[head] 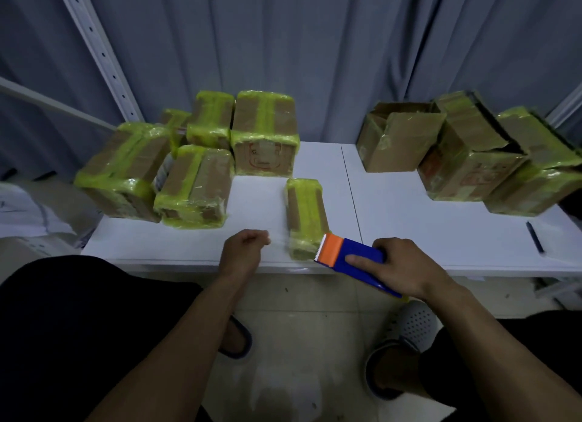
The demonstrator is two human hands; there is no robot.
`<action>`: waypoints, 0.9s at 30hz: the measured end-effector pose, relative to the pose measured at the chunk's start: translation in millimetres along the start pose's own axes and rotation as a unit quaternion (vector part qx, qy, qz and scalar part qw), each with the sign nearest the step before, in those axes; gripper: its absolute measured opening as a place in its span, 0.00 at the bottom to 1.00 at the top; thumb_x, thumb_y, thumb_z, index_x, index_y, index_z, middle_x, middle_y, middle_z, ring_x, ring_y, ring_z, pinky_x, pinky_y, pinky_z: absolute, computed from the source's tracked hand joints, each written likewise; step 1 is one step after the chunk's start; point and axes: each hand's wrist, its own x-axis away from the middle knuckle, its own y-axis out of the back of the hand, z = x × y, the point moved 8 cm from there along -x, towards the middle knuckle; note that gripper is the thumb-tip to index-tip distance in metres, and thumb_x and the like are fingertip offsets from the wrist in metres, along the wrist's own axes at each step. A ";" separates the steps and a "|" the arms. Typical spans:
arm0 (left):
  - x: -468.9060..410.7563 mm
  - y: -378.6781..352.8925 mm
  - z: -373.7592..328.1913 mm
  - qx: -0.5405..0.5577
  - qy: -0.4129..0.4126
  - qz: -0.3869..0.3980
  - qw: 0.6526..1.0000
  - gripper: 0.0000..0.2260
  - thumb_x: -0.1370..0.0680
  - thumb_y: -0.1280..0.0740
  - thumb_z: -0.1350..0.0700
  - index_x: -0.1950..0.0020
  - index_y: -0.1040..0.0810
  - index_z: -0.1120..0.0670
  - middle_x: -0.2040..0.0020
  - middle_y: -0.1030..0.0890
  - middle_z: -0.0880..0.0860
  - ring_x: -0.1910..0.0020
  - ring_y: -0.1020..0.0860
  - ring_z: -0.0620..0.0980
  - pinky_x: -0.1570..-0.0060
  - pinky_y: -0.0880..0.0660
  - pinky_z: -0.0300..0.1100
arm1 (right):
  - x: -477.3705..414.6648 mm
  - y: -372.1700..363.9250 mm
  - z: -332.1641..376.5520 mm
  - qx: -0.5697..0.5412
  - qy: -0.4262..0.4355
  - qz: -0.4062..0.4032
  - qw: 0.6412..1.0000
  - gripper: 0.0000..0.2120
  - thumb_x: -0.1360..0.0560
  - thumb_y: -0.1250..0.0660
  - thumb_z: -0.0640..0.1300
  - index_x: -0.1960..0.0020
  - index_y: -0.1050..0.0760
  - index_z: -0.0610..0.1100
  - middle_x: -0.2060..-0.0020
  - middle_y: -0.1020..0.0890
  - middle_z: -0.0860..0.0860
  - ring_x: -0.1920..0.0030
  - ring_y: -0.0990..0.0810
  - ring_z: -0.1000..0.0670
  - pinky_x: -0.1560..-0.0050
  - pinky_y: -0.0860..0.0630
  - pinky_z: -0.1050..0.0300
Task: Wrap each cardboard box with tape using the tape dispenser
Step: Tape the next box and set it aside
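White table point(393, 201) is seen, made of two tops joined at a seam. Grey curtain point(315, 43) is hung behind it. White perforated rack post point(97, 46) is seen slanted at back left. Dark pen point(534, 236) is laid near the table's right edge. Tiled floor point(299, 327) is seen below.

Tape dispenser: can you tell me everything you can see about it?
The dispenser has a flat blue body and an orange head ending in a white toothed blade; it looks like plastic. The right hand grips its blue end, one finger lying along the side. It is tilted, with the orange end raised toward the near end of a small box wrapped in yellow-green tape, above the table's front edge. Whether the blade touches the box is unclear. No tape roll shows.
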 end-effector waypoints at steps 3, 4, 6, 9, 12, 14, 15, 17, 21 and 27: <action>-2.2 -5.1 11.4 0.009 0.014 -0.029 0.999 0.06 0.24 0.27 0.53 0.52 0.17 0.55 0.54 0.17 0.48 0.58 0.22 0.45 0.58 0.28 0.37 | -3.2 -3.3 8.4 0.037 -0.015 -0.020 0.999 0.32 0.36 0.37 0.80 0.55 0.26 0.51 0.61 0.20 0.56 0.61 0.19 0.56 0.62 0.24 0.61; -3.0 -5.2 14.5 0.005 0.014 -0.043 0.999 0.06 0.24 0.27 0.54 0.51 0.17 0.56 0.54 0.17 0.48 0.58 0.22 0.43 0.60 0.28 0.34 | -3.8 -2.7 9.3 0.051 -0.019 -0.027 0.998 0.32 0.35 0.36 0.80 0.55 0.26 0.51 0.61 0.20 0.56 0.61 0.19 0.56 0.62 0.24 0.61; -4.6 -7.4 20.2 0.010 0.019 -0.057 0.998 0.07 0.24 0.27 0.56 0.50 0.17 0.57 0.54 0.18 0.48 0.58 0.22 0.42 0.63 0.29 0.31 | -5.3 -1.3 11.2 0.084 -0.024 -0.039 0.995 0.32 0.34 0.36 0.79 0.54 0.25 0.50 0.60 0.19 0.55 0.61 0.19 0.55 0.60 0.21 0.58; -7.5 -17.7 26.6 0.027 0.043 -0.056 0.997 0.09 0.25 0.26 0.55 0.48 0.19 0.57 0.54 0.19 0.48 0.58 0.22 0.43 0.61 0.30 0.34 | -7.6 1.7 21.4 0.139 -0.029 -0.057 0.988 0.32 0.34 0.36 0.79 0.54 0.26 0.50 0.59 0.19 0.54 0.61 0.20 0.54 0.61 0.21 0.57; -13.9 -29.5 30.7 0.041 0.071 -0.053 0.995 0.14 0.26 0.25 0.55 0.44 0.22 0.57 0.52 0.22 0.50 0.54 0.24 0.49 0.54 0.31 0.39 | -16.5 2.5 33.7 0.184 -0.041 -0.062 0.980 0.33 0.34 0.35 0.80 0.55 0.25 0.49 0.61 0.20 0.53 0.61 0.20 0.51 0.61 0.21 0.55; -18.0 -34.2 33.5 0.045 0.080 -0.054 0.994 0.16 0.26 0.25 0.57 0.42 0.24 0.57 0.49 0.23 0.51 0.51 0.25 0.50 0.52 0.32 0.40 | -23.9 0.9 37.6 0.203 -0.054 -0.056 0.976 0.33 0.35 0.34 0.79 0.55 0.25 0.49 0.61 0.21 0.52 0.60 0.20 0.49 0.62 0.23 0.55; -20.4 -35.2 35.4 0.044 0.083 -0.054 0.994 0.16 0.26 0.25 0.57 0.41 0.24 0.57 0.48 0.23 0.51 0.50 0.25 0.50 0.51 0.32 0.40 | -26.9 0.5 39.4 0.207 -0.060 -0.053 0.975 0.34 0.36 0.33 0.79 0.54 0.25 0.48 0.59 0.21 0.51 0.59 0.20 0.48 0.62 0.22 0.55; -25.4 -36.7 39.1 0.032 0.088 -0.047 0.994 0.16 0.26 0.25 0.58 0.40 0.24 0.57 0.46 0.23 0.52 0.49 0.25 0.51 0.51 0.31 0.40 | -31.8 -0.7 39.3 0.211 -0.073 -0.047 0.974 0.35 0.37 0.32 0.79 0.51 0.26 0.48 0.56 0.19 0.50 0.58 0.19 0.47 0.60 0.21 0.54; -33.3 -42.3 46.8 0.026 0.098 -0.035 0.994 0.17 0.28 0.25 0.59 0.41 0.23 0.56 0.46 0.22 0.52 0.51 0.25 0.50 0.55 0.32 0.39 | -38.3 -2.1 39.7 0.211 -0.088 -0.034 0.973 0.36 0.37 0.29 0.77 0.47 0.27 0.47 0.51 0.18 0.49 0.54 0.19 0.46 0.59 0.22 0.54; -48.6 -53.5 58.7 0.027 0.144 -0.002 0.989 0.17 0.25 0.28 0.56 0.38 0.21 0.57 0.41 0.21 0.55 0.44 0.23 0.55 0.40 0.25 0.47 | -51.1 -6.0 38.2 0.204 -0.112 0.000 0.973 0.38 0.38 0.27 0.76 0.44 0.28 0.47 0.48 0.19 0.48 0.54 0.21 0.47 0.58 0.25 0.53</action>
